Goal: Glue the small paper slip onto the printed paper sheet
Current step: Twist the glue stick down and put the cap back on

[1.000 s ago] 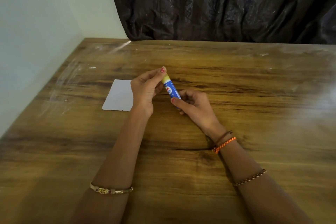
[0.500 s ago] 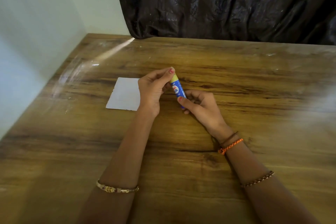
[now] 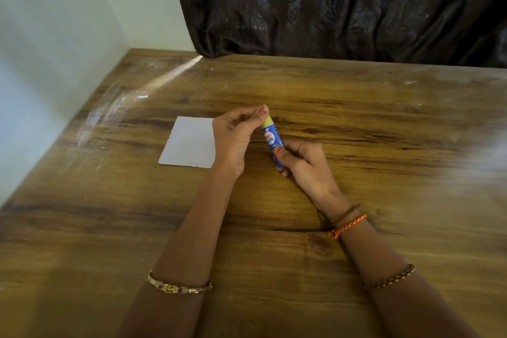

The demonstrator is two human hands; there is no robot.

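While both hands hold the glue stick (image 3: 272,139) upright, step looks like uncapping: L hand (image 3: 233,140) pinches yellow cap, R hand (image 3: 304,162) grips barrel. Next probably: pull cap off w/o tipping. Paper sheet (image 3: 188,143) flat on desk (image 3: 356,118), at 9 o'clock, partly behind L hand. Slip not visible.

Paper sheet (image 3: 189,143) on table (image 3: 356,123) left of both hands, glue stick (image 3: 271,138) between them, curtain (image 3: 343,3) behind
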